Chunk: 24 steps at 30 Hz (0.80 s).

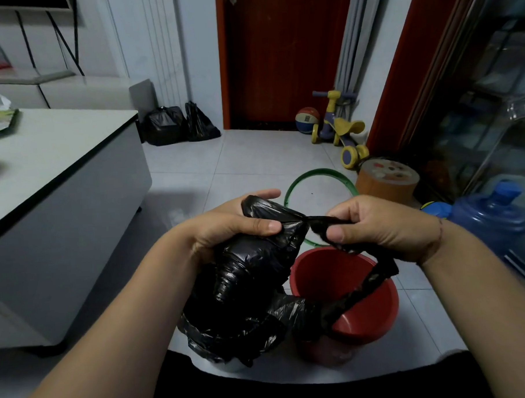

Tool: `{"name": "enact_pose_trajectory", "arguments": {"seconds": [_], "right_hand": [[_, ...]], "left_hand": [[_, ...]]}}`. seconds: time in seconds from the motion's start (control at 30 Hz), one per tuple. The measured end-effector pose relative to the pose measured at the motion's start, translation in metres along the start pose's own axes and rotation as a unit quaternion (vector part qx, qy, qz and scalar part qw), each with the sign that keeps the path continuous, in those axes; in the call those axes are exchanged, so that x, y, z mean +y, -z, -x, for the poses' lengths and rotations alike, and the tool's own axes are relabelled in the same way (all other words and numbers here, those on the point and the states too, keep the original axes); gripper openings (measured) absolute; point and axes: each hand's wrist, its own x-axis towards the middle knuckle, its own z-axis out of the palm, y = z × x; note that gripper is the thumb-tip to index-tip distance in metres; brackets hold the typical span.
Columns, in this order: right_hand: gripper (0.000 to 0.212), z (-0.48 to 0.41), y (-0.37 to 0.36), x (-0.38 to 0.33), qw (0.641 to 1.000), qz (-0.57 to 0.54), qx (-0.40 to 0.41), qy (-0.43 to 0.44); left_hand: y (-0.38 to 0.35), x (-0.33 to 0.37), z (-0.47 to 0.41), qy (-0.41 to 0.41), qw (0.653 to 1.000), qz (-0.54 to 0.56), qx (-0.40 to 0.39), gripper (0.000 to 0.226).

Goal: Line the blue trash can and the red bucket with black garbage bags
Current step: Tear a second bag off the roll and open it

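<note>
Hands, left [226, 227], right [373, 224], gripping black garbage bag [253, 289], taut neck horizontal between them, above red bucket [330, 274].

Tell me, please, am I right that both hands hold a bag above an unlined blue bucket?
The bucket is red, not blue, as the head view shows; the left hand and right hand do hold the bag above it, unlined.
</note>
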Motion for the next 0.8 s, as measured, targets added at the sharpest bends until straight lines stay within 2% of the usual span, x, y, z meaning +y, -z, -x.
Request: {"name": "enact_pose_trajectory", "arguments": {"seconds": [0.1,0.23,0.3,0.43,0.57,0.67,0.8], "right_hand": [[0.046,-0.002,-0.001,0.003,1.000,-0.015,0.026,-0.001],[0.026,0.004,0.009,0.003,0.998,0.008,0.061,-0.012],[0.019,0.014,0.021,0.003,0.994,-0.018,0.110,-0.007],[0.020,0.020,0.029,0.009,0.983,-0.065,0.174,0.015],[0.029,0.004,0.020,0.017,0.971,-0.081,0.220,0.037],[0.021,-0.013,0.009,0.021,0.960,-0.155,0.227,0.051],[0.025,-0.049,-0.010,0.021,0.957,-0.180,0.227,0.025]], "left_hand": [[0.005,0.000,0.000,-0.001,1.000,-0.005,0.011,0.074],[0.011,-0.001,0.003,0.005,0.999,-0.023,0.025,0.072],[0.025,0.002,0.009,-0.010,0.999,-0.002,0.050,0.067],[0.046,0.002,0.014,-0.039,0.993,0.046,0.098,0.065],[0.045,-0.007,0.005,-0.047,0.981,0.036,0.184,0.096],[0.052,-0.008,0.004,-0.084,0.963,0.034,0.253,0.102],[0.071,-0.004,0.007,-0.108,0.952,0.010,0.285,0.112]]}}
